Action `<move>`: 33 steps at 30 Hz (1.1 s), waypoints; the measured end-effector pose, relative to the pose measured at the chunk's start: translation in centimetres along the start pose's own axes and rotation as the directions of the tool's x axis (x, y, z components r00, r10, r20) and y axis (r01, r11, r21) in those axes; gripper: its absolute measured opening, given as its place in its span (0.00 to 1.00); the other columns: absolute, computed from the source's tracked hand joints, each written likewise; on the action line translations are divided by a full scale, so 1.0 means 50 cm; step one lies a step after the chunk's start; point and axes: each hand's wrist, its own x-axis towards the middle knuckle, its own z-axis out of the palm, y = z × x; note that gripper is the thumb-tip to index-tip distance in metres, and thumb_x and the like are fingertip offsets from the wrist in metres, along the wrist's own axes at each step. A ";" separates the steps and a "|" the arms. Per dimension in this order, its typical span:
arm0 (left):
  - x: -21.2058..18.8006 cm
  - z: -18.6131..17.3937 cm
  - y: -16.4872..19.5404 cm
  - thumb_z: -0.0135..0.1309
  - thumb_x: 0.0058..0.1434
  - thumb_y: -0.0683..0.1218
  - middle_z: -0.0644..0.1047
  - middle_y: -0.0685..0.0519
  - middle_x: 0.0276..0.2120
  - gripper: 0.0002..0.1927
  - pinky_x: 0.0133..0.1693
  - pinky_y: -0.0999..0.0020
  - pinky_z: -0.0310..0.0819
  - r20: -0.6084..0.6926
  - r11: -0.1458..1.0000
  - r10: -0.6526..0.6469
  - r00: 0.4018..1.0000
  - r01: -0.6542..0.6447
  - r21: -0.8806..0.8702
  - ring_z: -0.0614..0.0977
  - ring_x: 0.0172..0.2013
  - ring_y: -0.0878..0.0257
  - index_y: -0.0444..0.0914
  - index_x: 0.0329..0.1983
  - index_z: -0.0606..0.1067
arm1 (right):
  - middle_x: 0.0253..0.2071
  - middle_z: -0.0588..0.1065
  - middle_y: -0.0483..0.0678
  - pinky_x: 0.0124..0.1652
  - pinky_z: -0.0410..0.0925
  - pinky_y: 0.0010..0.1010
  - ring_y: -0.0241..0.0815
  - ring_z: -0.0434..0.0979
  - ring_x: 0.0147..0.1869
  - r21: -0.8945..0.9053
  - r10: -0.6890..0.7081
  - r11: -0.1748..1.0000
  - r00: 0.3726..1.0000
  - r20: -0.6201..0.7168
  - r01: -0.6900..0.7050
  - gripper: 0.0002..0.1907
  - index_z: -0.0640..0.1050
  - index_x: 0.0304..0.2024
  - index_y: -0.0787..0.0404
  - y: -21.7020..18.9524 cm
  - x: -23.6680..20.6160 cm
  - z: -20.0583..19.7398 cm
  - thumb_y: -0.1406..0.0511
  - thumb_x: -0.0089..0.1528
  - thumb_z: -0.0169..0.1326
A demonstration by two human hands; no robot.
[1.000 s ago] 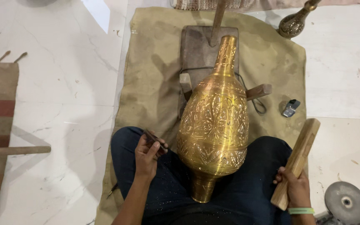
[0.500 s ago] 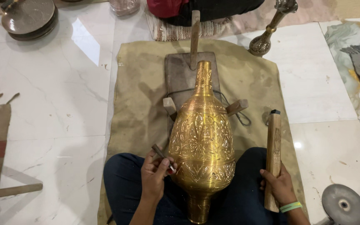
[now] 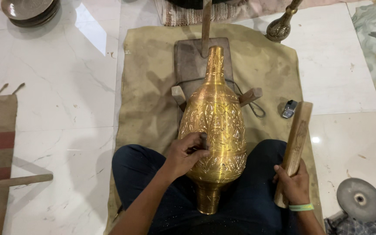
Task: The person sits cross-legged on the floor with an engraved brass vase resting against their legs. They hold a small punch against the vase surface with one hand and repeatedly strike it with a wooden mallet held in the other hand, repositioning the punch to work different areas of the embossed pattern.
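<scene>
**Brass vase across the lap, one hand on its belly, the other on a wooden mallet**

I see the engraved brass vase (image 3: pixel 214 130) lying along the middle of the view, its foot toward me at 6 o'clock on the dark trousers and its neck pointing to 12 o'clock. It rests on a dark wooden cradle (image 3: pixel 191 65) with two pegs at its shoulders.

My left hand (image 3: pixel 187 156) presses on the left flank of the vase, fingers bent together around a small dark tool; I think it is a punch, but the view there is too poor to be sure. My right hand (image 3: pixel 293 185), at 4 o'clock, is closed firmly around the lower end of a long wooden mallet (image 3: pixel 294 148), which stands tilted up and apart from the vase.

A small grey and blue object (image 3: pixel 289 109) lies on the tan cloth (image 3: pixel 149 87) at 2 o'clock, just beside the mallet head. A second brass piece (image 3: pixel 281 27) stands at 1 o'clock on the cloth edge. Stacked dark bowls (image 3: pixel 29 12) sit at 11 o'clock, a grey disc (image 3: pixel 362 201) at 4 o'clock. The white marble floor (image 3: pixel 57 117) at 9 o'clock gives open room.
</scene>
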 end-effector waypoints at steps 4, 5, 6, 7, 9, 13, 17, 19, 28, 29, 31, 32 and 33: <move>0.022 -0.011 0.004 0.69 0.57 0.41 0.84 0.50 0.38 0.24 0.42 0.70 0.80 0.074 0.984 0.093 0.993 -0.103 0.144 0.84 0.37 0.66 0.36 0.56 0.76 | 0.36 0.74 0.50 0.31 0.73 0.30 0.38 0.77 0.34 0.019 -0.177 0.984 0.984 0.011 0.177 0.28 0.64 0.54 0.67 -0.004 -0.058 -0.008 0.75 0.56 0.61; 0.025 -0.010 0.005 0.69 0.57 0.41 0.84 0.50 0.38 0.24 0.41 0.70 0.80 0.088 0.987 0.071 0.994 -0.083 0.141 0.84 0.37 0.66 0.36 0.56 0.76 | 0.38 0.74 0.50 0.33 0.74 0.29 0.37 0.78 0.36 0.040 -0.214 0.976 0.977 0.022 0.213 0.30 0.63 0.55 0.65 -0.006 -0.074 -0.007 0.76 0.54 0.61; 0.024 -0.009 0.007 0.69 0.58 0.41 0.84 0.50 0.37 0.24 0.41 0.71 0.80 0.104 0.988 0.047 0.993 -0.062 0.140 0.84 0.36 0.66 0.36 0.56 0.76 | 0.40 0.74 0.50 0.34 0.74 0.29 0.37 0.77 0.38 0.037 -0.253 0.967 0.967 0.031 0.252 0.30 0.63 0.55 0.65 -0.009 -0.088 -0.003 0.76 0.54 0.62; 0.019 -0.005 0.010 0.68 0.58 0.41 0.84 0.50 0.37 0.24 0.42 0.71 0.80 0.071 0.990 0.060 0.996 -0.068 0.121 0.84 0.37 0.66 0.35 0.57 0.75 | 0.41 0.74 0.51 0.35 0.74 0.29 0.37 0.77 0.39 0.032 -0.291 0.957 0.956 0.040 0.290 0.29 0.63 0.54 0.66 -0.014 -0.101 0.000 0.76 0.54 0.62; 0.011 0.010 0.015 0.67 0.59 0.40 0.84 0.50 0.38 0.24 0.43 0.71 0.81 -0.003 0.992 0.091 0.996 -0.090 0.084 0.85 0.39 0.66 0.35 0.57 0.74 | 0.42 0.74 0.50 0.34 0.73 0.27 0.36 0.77 0.39 0.028 -0.348 0.937 0.936 0.047 0.347 0.29 0.62 0.54 0.65 -0.027 -0.118 0.007 0.75 0.55 0.62; -0.025 0.070 0.023 0.65 0.61 0.38 0.84 0.49 0.39 0.20 0.43 0.72 0.83 -0.344 0.989 0.129 0.930 -0.096 0.113 0.87 0.40 0.66 0.35 0.55 0.72 | 0.37 0.76 0.49 0.24 0.70 0.30 0.38 0.76 0.27 -0.034 -0.242 0.969 0.966 0.092 0.246 0.28 0.63 0.51 0.64 -0.077 -0.105 0.021 0.74 0.54 0.64; -0.041 0.114 0.020 0.64 0.61 0.37 0.84 0.48 0.38 0.23 0.39 0.74 0.82 -0.526 0.997 0.063 0.848 -0.073 0.002 0.86 0.37 0.68 0.34 0.57 0.70 | 0.38 0.79 0.49 0.38 0.75 0.32 0.41 0.82 0.38 -0.234 -0.622 0.716 0.754 0.212 0.657 0.30 0.67 0.56 0.64 -0.170 -0.058 0.039 0.69 0.55 0.66; -0.042 0.122 0.018 0.64 0.61 0.38 0.85 0.48 0.37 0.24 0.37 0.75 0.81 -0.563 0.996 0.030 0.826 -0.070 -0.050 0.85 0.35 0.70 0.34 0.58 0.70 | 0.36 0.79 0.52 0.34 0.75 0.33 0.45 0.82 0.36 -0.328 -0.614 0.633 0.713 0.339 0.702 0.32 0.67 0.57 0.64 -0.234 -0.030 0.041 0.67 0.54 0.66; -0.043 0.133 0.011 0.65 0.62 0.38 0.84 0.49 0.36 0.23 0.37 0.76 0.79 -0.587 0.997 0.080 0.806 -0.068 0.042 0.83 0.34 0.71 0.33 0.59 0.72 | 0.30 0.79 0.51 0.29 0.75 0.41 0.49 0.82 0.28 -0.538 -0.227 0.370 0.635 0.739 0.758 0.40 0.66 0.65 0.54 -0.462 0.032 0.096 0.66 0.50 0.64; -0.042 0.134 0.009 0.65 0.61 0.39 0.84 0.49 0.37 0.24 0.37 0.77 0.80 -0.592 0.997 0.082 0.802 -0.073 0.040 0.83 0.34 0.71 0.33 0.59 0.71 | 0.29 0.79 0.51 0.30 0.75 0.41 0.49 0.82 0.29 -0.436 -0.291 0.441 0.584 0.758 0.785 0.42 0.65 0.64 0.55 -0.478 0.035 0.098 0.66 0.48 0.64; -0.043 0.137 0.005 0.66 0.60 0.39 0.84 0.49 0.37 0.25 0.37 0.77 0.80 -0.609 0.997 0.079 0.789 -0.073 0.034 0.83 0.34 0.71 0.32 0.59 0.71 | 0.30 0.79 0.51 0.30 0.75 0.40 0.48 0.83 0.30 -0.328 -0.336 0.568 0.576 0.745 0.755 0.35 0.65 0.61 0.58 -0.504 0.035 0.102 0.65 0.53 0.61; -0.043 0.138 0.003 0.66 0.60 0.39 0.84 0.49 0.36 0.25 0.36 0.77 0.79 -0.621 0.997 0.074 0.780 -0.070 0.032 0.83 0.34 0.71 0.32 0.59 0.71 | 0.30 0.78 0.51 0.30 0.75 0.40 0.47 0.83 0.30 -0.267 -0.356 0.627 0.573 0.738 0.732 0.31 0.65 0.59 0.60 -0.515 0.035 0.105 0.64 0.55 0.60; -0.044 0.139 0.002 0.67 0.60 0.39 0.83 0.49 0.35 0.26 0.36 0.77 0.79 -0.629 0.997 0.070 0.775 -0.066 0.029 0.82 0.34 0.71 0.32 0.59 0.70 | 0.33 0.78 0.49 0.32 0.76 0.39 0.46 0.83 0.32 -0.484 -0.151 0.443 0.595 0.790 0.755 0.32 0.63 0.64 0.54 -0.527 0.033 0.107 0.64 0.58 0.58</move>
